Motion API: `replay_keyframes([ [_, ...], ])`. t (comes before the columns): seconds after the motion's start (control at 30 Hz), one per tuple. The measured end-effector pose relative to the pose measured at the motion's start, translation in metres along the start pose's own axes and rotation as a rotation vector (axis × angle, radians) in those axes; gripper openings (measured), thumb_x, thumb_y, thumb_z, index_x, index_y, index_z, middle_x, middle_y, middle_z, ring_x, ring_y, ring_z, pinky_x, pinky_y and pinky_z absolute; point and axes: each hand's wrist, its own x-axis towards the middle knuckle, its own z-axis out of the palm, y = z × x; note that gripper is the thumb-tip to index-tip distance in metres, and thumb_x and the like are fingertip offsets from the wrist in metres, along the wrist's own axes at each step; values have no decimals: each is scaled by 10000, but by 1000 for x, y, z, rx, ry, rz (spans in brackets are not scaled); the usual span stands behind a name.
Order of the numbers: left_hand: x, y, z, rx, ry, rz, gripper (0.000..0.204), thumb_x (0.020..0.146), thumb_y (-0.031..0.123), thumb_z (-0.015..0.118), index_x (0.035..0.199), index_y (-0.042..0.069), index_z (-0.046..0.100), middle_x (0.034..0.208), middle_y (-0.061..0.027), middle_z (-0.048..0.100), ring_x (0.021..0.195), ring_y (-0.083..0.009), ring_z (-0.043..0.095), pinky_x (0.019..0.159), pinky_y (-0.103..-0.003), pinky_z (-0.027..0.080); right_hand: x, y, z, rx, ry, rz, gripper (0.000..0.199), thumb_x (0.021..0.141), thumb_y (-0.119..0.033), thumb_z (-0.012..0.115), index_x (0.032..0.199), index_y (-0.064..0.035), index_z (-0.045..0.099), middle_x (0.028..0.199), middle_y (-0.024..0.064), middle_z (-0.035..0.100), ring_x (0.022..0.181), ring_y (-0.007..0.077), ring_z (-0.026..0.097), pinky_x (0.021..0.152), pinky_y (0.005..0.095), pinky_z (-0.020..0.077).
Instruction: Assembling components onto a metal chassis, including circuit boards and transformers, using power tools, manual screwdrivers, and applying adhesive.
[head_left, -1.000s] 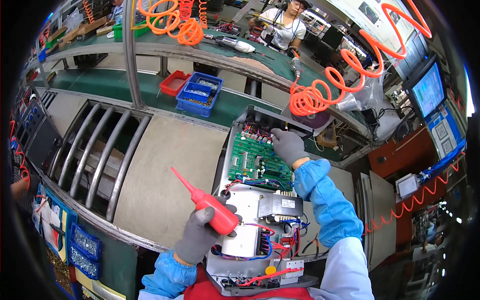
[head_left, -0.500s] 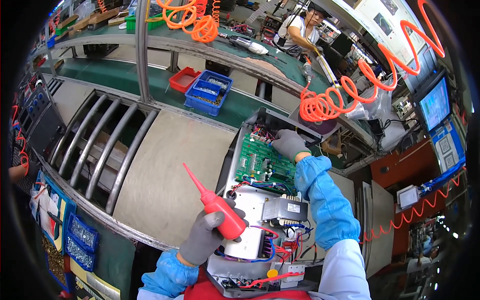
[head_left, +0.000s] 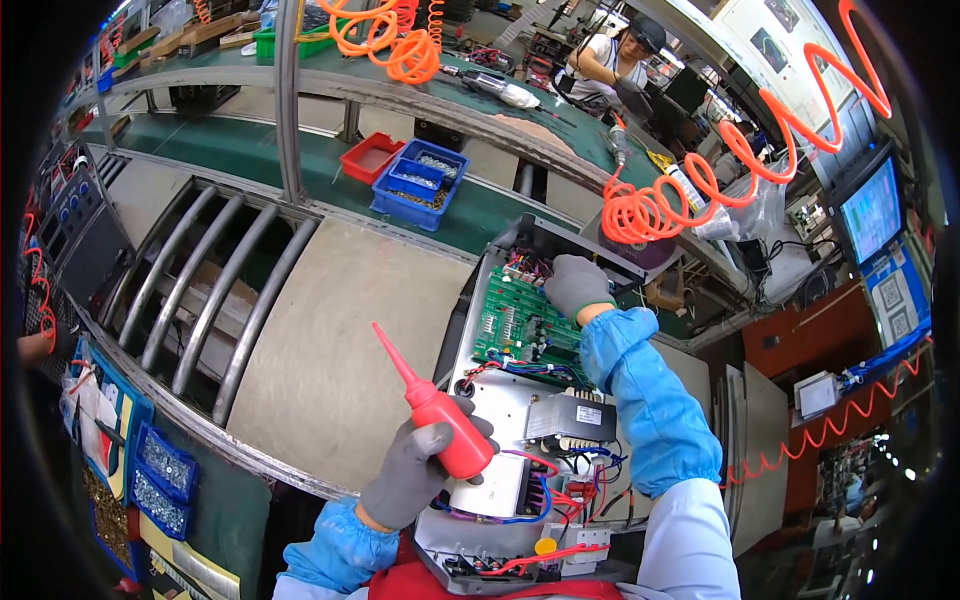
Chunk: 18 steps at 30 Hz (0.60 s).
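My left hand (head_left: 408,470), in a grey glove, is closed round a red squeeze bottle (head_left: 450,432) whose long thin nozzle points up and to the left. In front of me lies an open metal chassis holding a green circuit board (head_left: 518,318), a transformer (head_left: 572,418), a white block (head_left: 490,492) and coloured wires. At the far end of the board, my gloved right hand (head_left: 578,286) reaches in beside a bundle of wires (head_left: 527,265). Its fingers curl downward, and what they grip, if anything, is hidden. Blue sleeve covers wrap both forearms.
A metal plate (head_left: 350,340) and steel rollers (head_left: 225,300) lie left of the chassis. Blue bins of screws (head_left: 420,212) and a red tray (head_left: 372,155) stand beyond. Orange coiled hoses (head_left: 640,212) hang overhead. Another person (head_left: 610,65) works across the line; a screen (head_left: 868,208) is at right.
My right hand has shifted very slightly within the same spot by the wires. The left hand and bottle are nearly still. Across the line, the other person's arm has lowered and drawn back.
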Motion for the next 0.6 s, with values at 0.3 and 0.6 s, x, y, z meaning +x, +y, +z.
replay_keyframes([
  [0.3,-1,1,1,18,0,-19,724,757,483,714,1265,41,447,1086,-175,636,1002,-331,671,628,-400,600,-21,-15,-22,-153,-18,14,327,843,-340,671,1064,-103,713,1048,153,709,1000,347,679,812,455,547],
  [0.6,-9,2,1,-11,29,-20,718,752,420,721,1269,9,441,1098,-185,621,1007,-325,658,683,-418,597,-2,33,-3,138,-3,-65,359,758,-361,697,979,-78,701,971,174,696,955,359,653,828,438,511],
])
